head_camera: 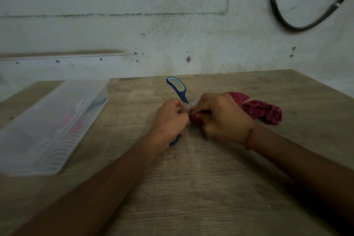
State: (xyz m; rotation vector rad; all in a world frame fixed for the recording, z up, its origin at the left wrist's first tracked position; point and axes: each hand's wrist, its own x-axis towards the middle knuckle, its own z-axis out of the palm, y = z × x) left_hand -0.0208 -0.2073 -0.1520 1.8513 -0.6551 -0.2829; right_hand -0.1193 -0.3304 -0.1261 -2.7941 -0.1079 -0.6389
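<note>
Nearest, two bare forearms in from the bottom corners over a worn wooden table point(191, 188), converging at its middle. On the right wrist, a thin orange band point(249, 137).

Next, the left hand point(171, 119), fingers curled tight round the scissors point(177, 88), gripping them at mid-length. Blue tip of one handle poking out beneath the palm, on the near side. Other handle loop, blue with a pale lining, standing clear beyond the knuckles and pointing toward the wall. A pale blade just visible between the two hands, angled right; too blurred to tell how far apart the blades.

Just beside it, the right hand point(222, 119), fingers bent and pinching a red cloth point(262, 110) low over the table. Near end of the cloth bunched under the fingertips, right at the blade. The rest trailing out behind the hand to the right, crumpled on the wood.

Further left, well apart from both hands, a long clear plastic box point(47, 130) lying slantwise on the table, pink and dark shapes dim inside.

Beyond the table's far edge, a stained pale wall point(172, 34). High on its right, a black hoop point(275, 11), partly out of frame.
</note>
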